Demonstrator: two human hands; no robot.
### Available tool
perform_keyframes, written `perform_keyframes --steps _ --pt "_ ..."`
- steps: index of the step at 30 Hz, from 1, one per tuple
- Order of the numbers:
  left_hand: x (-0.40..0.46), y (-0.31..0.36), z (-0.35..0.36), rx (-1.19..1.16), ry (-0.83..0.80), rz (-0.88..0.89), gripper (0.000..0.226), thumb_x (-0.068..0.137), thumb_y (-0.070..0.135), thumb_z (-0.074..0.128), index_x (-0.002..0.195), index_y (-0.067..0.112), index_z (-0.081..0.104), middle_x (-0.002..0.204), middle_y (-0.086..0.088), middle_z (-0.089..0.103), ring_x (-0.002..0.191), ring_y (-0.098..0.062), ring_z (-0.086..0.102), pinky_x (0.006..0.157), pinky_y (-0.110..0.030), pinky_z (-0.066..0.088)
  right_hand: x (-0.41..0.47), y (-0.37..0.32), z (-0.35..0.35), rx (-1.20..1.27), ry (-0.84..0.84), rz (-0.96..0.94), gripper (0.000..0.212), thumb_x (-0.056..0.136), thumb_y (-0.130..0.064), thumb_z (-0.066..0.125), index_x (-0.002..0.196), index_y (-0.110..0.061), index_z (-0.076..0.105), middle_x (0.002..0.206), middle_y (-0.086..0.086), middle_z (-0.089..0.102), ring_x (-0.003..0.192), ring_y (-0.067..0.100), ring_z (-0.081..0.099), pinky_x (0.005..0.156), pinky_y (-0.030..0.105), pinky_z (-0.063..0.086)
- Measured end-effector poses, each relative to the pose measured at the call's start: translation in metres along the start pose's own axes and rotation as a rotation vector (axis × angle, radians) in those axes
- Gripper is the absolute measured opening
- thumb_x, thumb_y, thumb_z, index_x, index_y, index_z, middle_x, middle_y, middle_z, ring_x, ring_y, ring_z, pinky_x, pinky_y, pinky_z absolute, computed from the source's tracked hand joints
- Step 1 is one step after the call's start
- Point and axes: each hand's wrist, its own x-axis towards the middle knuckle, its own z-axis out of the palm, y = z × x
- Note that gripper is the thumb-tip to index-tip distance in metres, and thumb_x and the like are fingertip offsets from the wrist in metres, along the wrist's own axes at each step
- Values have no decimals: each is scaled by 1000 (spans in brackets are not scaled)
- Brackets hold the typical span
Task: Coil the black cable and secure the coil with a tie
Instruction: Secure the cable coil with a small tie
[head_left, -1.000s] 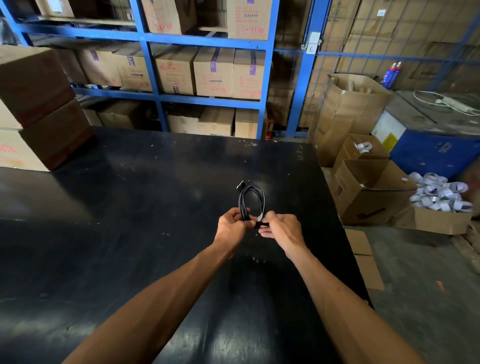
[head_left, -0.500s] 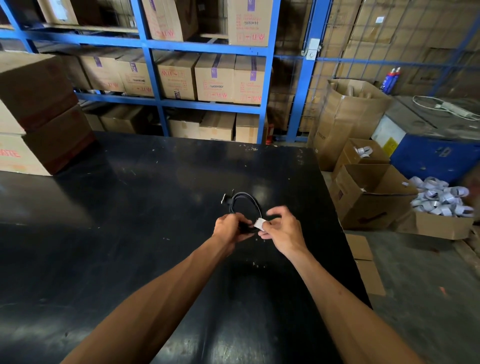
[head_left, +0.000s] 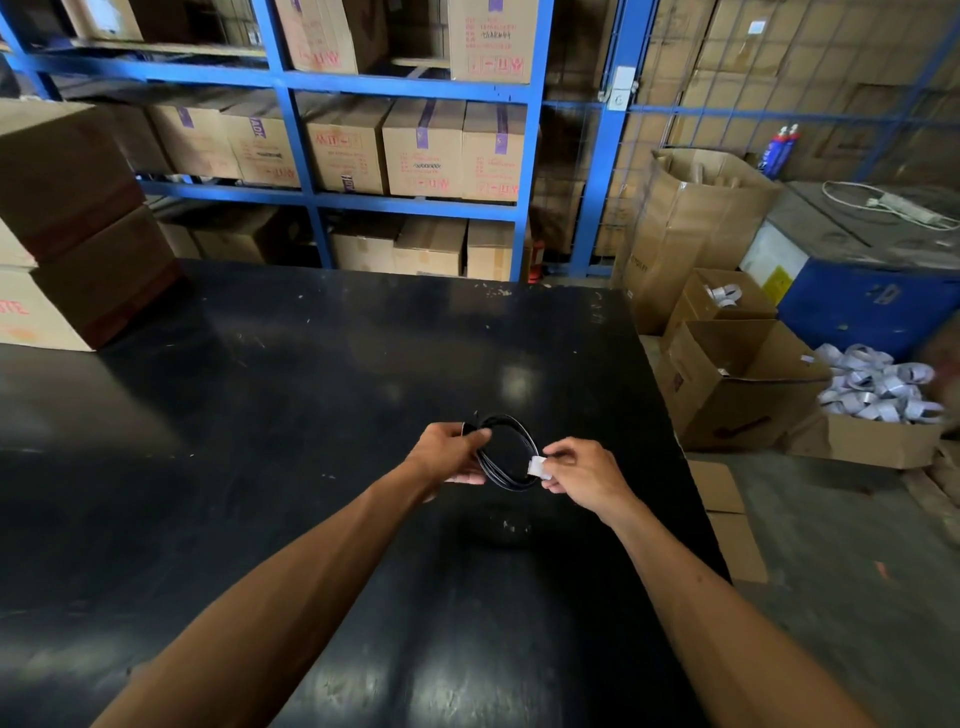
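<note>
A black cable (head_left: 511, 434), wound into a small round coil, hangs just above the black table (head_left: 291, 395). My left hand (head_left: 449, 451) grips the coil's left side between thumb and fingers. My right hand (head_left: 582, 470) pinches a small white tie (head_left: 536, 466) that sits on the coil's right side. The coil lies nearly flat between the two hands. The cable's ends are hidden behind my left fingers.
Stacked cardboard boxes (head_left: 67, 218) stand on the table's left. Blue shelving (head_left: 410, 83) with cartons runs behind. Off the table's right edge stand open cartons (head_left: 737, 384) and a box of white bands (head_left: 878, 389) on the floor.
The coil went from standing upright between the hands to lying nearly flat. My hands drew apart, the left to the coil's left side, the right holding the white tie at its right side.
</note>
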Motion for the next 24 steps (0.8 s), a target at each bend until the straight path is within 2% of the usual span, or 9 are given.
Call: perform_keyframes --steps 2,4,7,9,11,13,15,19,24 --pt "5 -10 6 68 32 -18 22 95 14 65 104 -5 69 92 -17 72 76 -23 69 67 -30 63 0 6 0 56 -43 114 14 87 -15 74 96 -7 79 94 9 79 82 21 78 66 22 62" --pt "12 -17 10 83 47 -52 15 92 9 68 97 -6 70 85 -14 71 71 -19 68 65 -28 62 1 15 0 80 -91 207 15 84 -17 81 90 -4 81 85 8 77 75 16 73 61 19 57" --pt "25 -30 13 209 114 -66 13 84 3 73 91 -8 73 75 -15 72 65 -23 69 71 -36 64 4 28 0 110 -92 316 17 79 -8 83 88 6 80 75 12 71 64 16 67 59 24 59" --pt "30 -38 18 415 151 -40 9 80 3 70 83 -4 74 73 -18 75 68 -29 74 71 -41 64 9 35 1 96 -66 358 18 76 -8 82 87 5 79 72 11 71 62 16 67 59 26 62" --pt "34 -45 25 657 135 -3 15 76 7 61 81 -1 72 79 -18 74 75 -35 73 66 -39 62 16 39 7 61 -28 389 11 72 -9 80 77 1 78 69 10 70 62 18 71 66 32 66" --pt "37 -49 34 788 89 2 20 77 8 56 87 -3 69 87 -20 72 80 -36 70 61 -35 55 24 45 13 30 23 404 9 65 -8 78 66 1 75 64 11 74 62 23 76 72 42 67" --pt "45 -54 40 855 55 2 18 78 6 55 88 -6 64 91 -21 69 82 -36 68 60 -34 49 34 55 19 -12 67 399 8 61 -12 75 63 -4 78 60 12 76 64 27 78 73 47 66" --pt "66 -68 42 913 67 -17 23 83 8 54 98 -5 66 100 -25 69 91 -42 67 67 -36 49 44 64 30 -22 87 362 15 77 -19 74 64 -16 79 63 10 76 64 26 78 74 43 66" --pt "84 -80 51 1036 30 -32 23 89 5 50 100 -9 65 104 -29 69 94 -46 66 70 -40 49 73 82 45 -113 59 292 14 81 -26 68 75 -21 79 79 12 79 89 36 74 81 42 61"
